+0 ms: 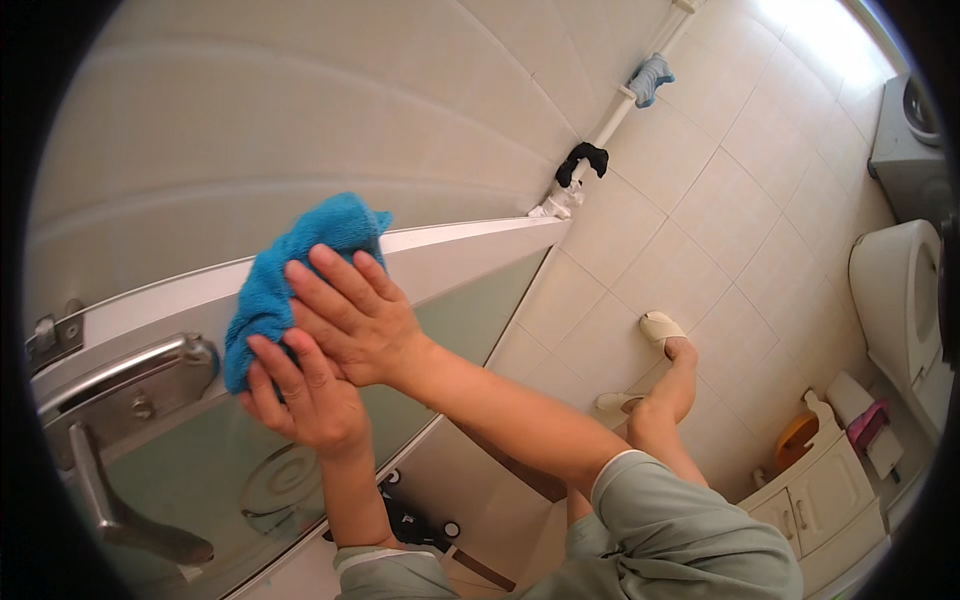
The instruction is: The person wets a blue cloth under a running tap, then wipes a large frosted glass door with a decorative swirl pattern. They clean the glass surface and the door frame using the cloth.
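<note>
A blue terry cloth (259, 296) is held against the white frame (450, 259) of a door with a frosted glass panel (202, 465). My right hand (360, 319) lies across the cloth with its fingers spread. Just below it, my left hand (311, 401) presses the lower part of the cloth, fingers bent; the two hands touch. To the left of the cloth, close to its edge, is the door's metal handle plate (142, 382) with a lever handle (112, 502).
A metal latch (60, 334) sits on the door's edge. A black sock (583, 161) and a grey-blue sock (649, 79) hang on a white pipe (616, 120). Along the right are a washing machine (900, 150), a toilet (892, 300) and a white cabinet (814, 502). My slippers (660, 326) stand on floor tiles.
</note>
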